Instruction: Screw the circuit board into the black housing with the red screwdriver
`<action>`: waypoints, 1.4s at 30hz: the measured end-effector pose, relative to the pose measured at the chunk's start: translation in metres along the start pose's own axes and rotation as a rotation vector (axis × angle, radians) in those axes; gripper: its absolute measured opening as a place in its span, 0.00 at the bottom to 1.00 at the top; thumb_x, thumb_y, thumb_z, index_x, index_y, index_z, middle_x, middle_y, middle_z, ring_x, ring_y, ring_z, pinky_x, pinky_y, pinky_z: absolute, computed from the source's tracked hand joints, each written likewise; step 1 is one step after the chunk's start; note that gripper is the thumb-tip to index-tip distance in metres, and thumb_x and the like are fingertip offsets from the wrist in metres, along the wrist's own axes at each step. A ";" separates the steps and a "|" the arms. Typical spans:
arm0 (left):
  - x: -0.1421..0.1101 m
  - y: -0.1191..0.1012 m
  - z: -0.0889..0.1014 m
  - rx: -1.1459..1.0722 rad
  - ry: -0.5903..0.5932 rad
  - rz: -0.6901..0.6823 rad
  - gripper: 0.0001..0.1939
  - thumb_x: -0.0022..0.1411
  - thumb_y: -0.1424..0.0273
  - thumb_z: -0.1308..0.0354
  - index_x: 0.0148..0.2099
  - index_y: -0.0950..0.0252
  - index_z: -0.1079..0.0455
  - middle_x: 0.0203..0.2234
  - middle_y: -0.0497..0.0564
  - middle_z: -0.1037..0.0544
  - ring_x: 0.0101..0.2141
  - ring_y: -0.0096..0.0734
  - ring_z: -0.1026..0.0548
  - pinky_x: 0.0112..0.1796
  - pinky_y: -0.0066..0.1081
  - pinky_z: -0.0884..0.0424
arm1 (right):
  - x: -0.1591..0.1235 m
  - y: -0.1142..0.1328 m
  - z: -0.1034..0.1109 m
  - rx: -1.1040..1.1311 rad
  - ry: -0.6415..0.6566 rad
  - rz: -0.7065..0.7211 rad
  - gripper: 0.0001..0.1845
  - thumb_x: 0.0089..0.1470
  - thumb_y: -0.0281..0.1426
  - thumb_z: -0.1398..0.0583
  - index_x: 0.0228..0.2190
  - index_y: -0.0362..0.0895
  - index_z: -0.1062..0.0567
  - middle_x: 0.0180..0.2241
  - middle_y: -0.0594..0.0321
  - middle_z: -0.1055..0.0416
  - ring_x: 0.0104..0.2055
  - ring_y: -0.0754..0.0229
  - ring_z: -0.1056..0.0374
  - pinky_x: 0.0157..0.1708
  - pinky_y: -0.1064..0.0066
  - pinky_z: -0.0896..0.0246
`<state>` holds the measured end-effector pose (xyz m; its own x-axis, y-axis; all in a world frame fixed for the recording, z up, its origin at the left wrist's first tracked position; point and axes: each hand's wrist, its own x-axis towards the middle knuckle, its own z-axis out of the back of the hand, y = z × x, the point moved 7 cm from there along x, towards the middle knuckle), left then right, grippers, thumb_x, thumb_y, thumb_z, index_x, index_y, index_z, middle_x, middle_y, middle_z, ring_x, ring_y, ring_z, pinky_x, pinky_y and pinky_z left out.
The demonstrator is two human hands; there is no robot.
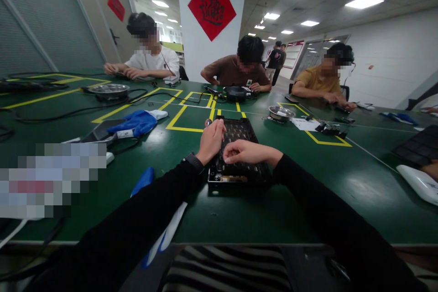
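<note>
A black open device case (236, 150) with a circuit board inside lies on the green table (239, 219) right in front of me. My left hand (211, 139) rests on the case's left edge, fingers curled round a thin tool with a round shiny top. My right hand (247, 152) reaches across over the middle of the case, fingers pinched together on something too small to make out. Both arms wear black sleeves, and a dark watch (193, 161) sits on my left wrist.
Blue gloves (137, 122) and cables lie to the left; another blue-and-white glove (160, 232) lies near the table edge. Metal bowls (108, 90) (281, 112) stand farther out. Three seated people work across the table. A white object (417, 182) lies at right. Yellow tape lines (185, 114) mark the table.
</note>
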<state>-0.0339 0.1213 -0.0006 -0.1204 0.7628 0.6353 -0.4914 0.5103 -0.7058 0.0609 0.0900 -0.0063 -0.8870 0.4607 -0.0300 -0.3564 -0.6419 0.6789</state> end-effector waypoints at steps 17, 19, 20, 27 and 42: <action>0.000 -0.001 0.000 -0.009 -0.015 -0.004 0.23 0.66 0.59 0.66 0.27 0.64 0.37 0.16 0.44 0.36 0.20 0.24 0.36 0.27 0.27 0.40 | 0.016 -0.009 -0.028 -0.050 0.284 -0.121 0.05 0.46 0.26 0.41 0.27 0.38 0.25 0.25 0.65 0.29 0.27 0.66 0.37 0.31 0.76 0.44; 0.000 -0.001 0.000 -0.012 -0.015 -0.003 0.23 0.66 0.59 0.66 0.27 0.64 0.37 0.15 0.44 0.36 0.19 0.24 0.36 0.27 0.27 0.40 | 0.016 -0.009 -0.027 -0.029 0.278 -0.107 0.05 0.46 0.26 0.41 0.27 0.38 0.25 0.25 0.65 0.29 0.28 0.66 0.37 0.32 0.76 0.43; 0.000 -0.001 0.000 -0.012 -0.014 -0.003 0.23 0.66 0.59 0.66 0.27 0.64 0.37 0.15 0.44 0.36 0.19 0.24 0.36 0.27 0.27 0.40 | 0.016 -0.010 -0.028 -0.020 0.282 -0.105 0.05 0.46 0.26 0.41 0.27 0.38 0.25 0.26 0.65 0.29 0.28 0.66 0.37 0.32 0.76 0.43; 0.000 0.001 0.000 0.003 -0.010 0.009 0.23 0.66 0.59 0.65 0.27 0.63 0.37 0.15 0.44 0.36 0.20 0.25 0.35 0.27 0.28 0.40 | 0.015 -0.010 -0.028 0.023 0.293 -0.091 0.05 0.46 0.27 0.41 0.27 0.38 0.25 0.26 0.65 0.29 0.29 0.66 0.37 0.33 0.76 0.43; 0.000 0.001 -0.001 0.016 -0.012 0.015 0.23 0.66 0.59 0.65 0.26 0.63 0.37 0.16 0.45 0.35 0.20 0.25 0.35 0.28 0.27 0.39 | 0.016 -0.010 -0.028 -0.010 0.241 -0.132 0.06 0.45 0.29 0.39 0.27 0.38 0.25 0.24 0.65 0.29 0.27 0.67 0.37 0.30 0.77 0.44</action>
<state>-0.0338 0.1219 -0.0012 -0.1387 0.7655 0.6283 -0.5034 0.4918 -0.7104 0.0423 0.0861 -0.0337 -0.8766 0.3822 -0.2924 -0.4753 -0.5928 0.6501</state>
